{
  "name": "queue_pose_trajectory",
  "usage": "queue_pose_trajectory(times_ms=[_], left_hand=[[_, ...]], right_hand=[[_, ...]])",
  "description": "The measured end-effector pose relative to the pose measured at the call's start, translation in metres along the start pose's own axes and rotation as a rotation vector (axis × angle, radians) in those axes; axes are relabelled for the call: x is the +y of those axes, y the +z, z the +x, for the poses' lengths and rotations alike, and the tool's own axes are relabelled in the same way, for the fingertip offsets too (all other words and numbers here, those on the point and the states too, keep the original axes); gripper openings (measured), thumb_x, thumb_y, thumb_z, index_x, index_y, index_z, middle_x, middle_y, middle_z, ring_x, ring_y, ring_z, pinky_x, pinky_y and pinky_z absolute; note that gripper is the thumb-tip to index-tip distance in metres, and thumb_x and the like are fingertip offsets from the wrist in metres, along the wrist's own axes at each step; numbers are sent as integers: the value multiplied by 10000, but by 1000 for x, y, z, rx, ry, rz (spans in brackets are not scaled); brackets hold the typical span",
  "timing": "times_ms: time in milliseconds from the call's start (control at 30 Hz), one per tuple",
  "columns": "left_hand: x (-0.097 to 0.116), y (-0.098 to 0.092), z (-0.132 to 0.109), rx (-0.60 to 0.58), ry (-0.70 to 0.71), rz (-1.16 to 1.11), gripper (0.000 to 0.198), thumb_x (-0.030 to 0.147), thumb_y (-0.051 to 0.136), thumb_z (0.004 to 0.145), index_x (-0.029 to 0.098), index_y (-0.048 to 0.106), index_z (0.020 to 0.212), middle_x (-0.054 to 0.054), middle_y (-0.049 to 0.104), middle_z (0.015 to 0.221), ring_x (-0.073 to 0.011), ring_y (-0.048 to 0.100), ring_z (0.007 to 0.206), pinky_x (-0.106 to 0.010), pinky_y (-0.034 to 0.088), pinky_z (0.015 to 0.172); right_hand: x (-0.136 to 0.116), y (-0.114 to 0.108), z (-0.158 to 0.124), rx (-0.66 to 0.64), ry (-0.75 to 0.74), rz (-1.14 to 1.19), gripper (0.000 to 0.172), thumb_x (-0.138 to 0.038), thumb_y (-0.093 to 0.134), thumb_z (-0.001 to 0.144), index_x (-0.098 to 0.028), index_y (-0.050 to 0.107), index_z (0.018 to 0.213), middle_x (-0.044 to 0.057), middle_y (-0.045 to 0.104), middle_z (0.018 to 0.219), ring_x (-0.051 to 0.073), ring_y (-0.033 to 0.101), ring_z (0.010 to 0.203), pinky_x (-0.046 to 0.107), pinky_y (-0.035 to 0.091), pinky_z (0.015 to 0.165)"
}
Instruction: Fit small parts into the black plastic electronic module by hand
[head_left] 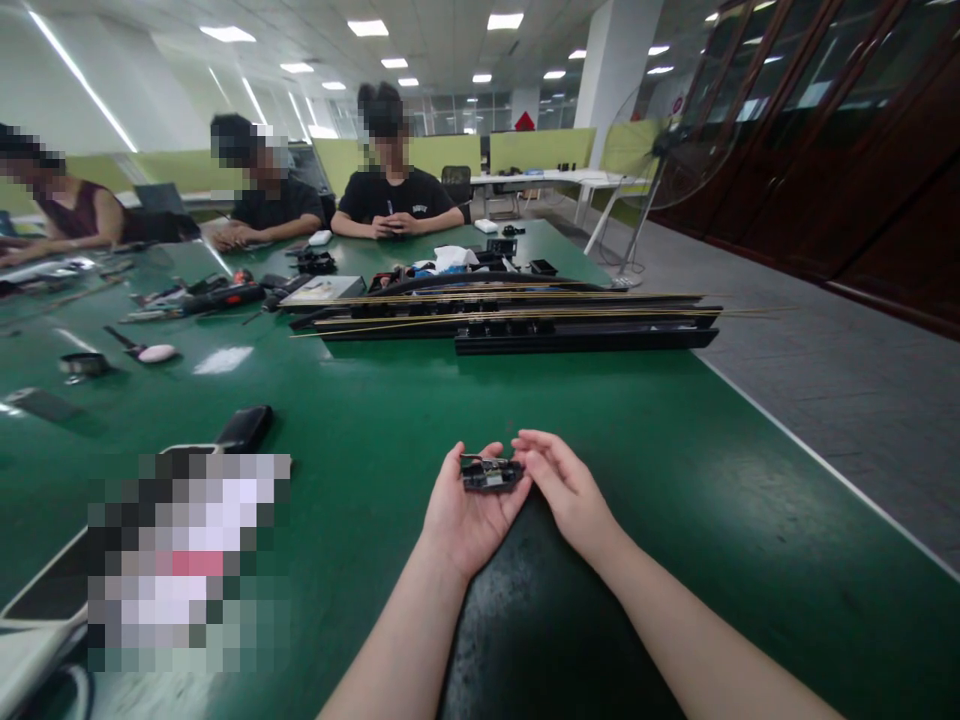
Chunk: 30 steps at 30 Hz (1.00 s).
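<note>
A small black mechanical part (491, 474) with thin metal pieces along its top lies across the fingers of my left hand (469, 520), palm up, just above the table. The left thumb presses against its left end, and the fingers curl up behind it. At the part's other end is my right hand (574, 495), its thumb and bent fingers closed about that end. The exact contact of the right fingertips is partly hidden. The green tabletop (360, 420) spreads out beneath both hands.
Long black rails (585, 341) and thin brass-coloured rods (420, 322) lie across the table ahead. To the left are a blurred-out device (187, 550), a black case (246, 428) and a power tool (221, 298). Several people sit beyond; a fan (660, 145) stands at right.
</note>
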<state>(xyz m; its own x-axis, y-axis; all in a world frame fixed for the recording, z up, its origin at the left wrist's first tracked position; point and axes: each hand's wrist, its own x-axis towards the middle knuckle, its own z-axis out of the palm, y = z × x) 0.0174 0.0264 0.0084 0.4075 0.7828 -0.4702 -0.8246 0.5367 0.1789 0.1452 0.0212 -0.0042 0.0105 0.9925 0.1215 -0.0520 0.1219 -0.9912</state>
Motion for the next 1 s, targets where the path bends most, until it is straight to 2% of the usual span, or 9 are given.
queue_pose_trajectory(times_ms=[100, 200, 367, 767, 1000], left_hand=[[0, -2, 1, 0, 2, -2, 352, 425, 410, 816, 112, 563, 870, -171, 580, 980, -292, 565, 989, -353, 520, 704], [0, -3, 2, -5, 12, -18, 364, 437, 407, 817, 110, 558, 874, -191, 558, 1030, -316, 535, 1038, -356, 521, 710], [-1, -3, 3, 2, 33, -29, 372, 435, 403, 821, 97, 556, 846, -206, 553, 1034, -308, 533, 1044, -360, 519, 738], [-2, -1, 2, 31, 42, -36, 388, 432, 410, 818, 76, 564, 842, -202, 565, 988, -284, 563, 995, -362, 518, 760], [-2, -1, 3, 41, 41, -37, 388, 430, 409, 820, 75, 566, 830, -192, 578, 958, -266, 581, 958, -356, 519, 759]], right_hand=[[4, -2, 6, 77, 95, 105, 260, -415, 519, 776, -222, 598, 931, 41, 642, 903, 171, 614, 816, 327, 474, 772], [4, -3, 8, 69, 108, 85, 261, -415, 538, 761, -212, 600, 912, 34, 648, 865, 167, 614, 802, 311, 474, 758], [0, -2, 6, 23, 88, -16, 233, -369, 526, 766, -188, 597, 895, 32, 648, 808, 158, 601, 769, 302, 469, 747], [0, -2, 6, -12, 64, -76, 213, -339, 493, 783, -180, 580, 895, 38, 638, 825, 148, 595, 728, 298, 470, 735], [-1, -2, 5, -15, 54, -121, 196, -324, 485, 788, -184, 584, 883, 48, 645, 857, 163, 599, 786, 305, 468, 748]])
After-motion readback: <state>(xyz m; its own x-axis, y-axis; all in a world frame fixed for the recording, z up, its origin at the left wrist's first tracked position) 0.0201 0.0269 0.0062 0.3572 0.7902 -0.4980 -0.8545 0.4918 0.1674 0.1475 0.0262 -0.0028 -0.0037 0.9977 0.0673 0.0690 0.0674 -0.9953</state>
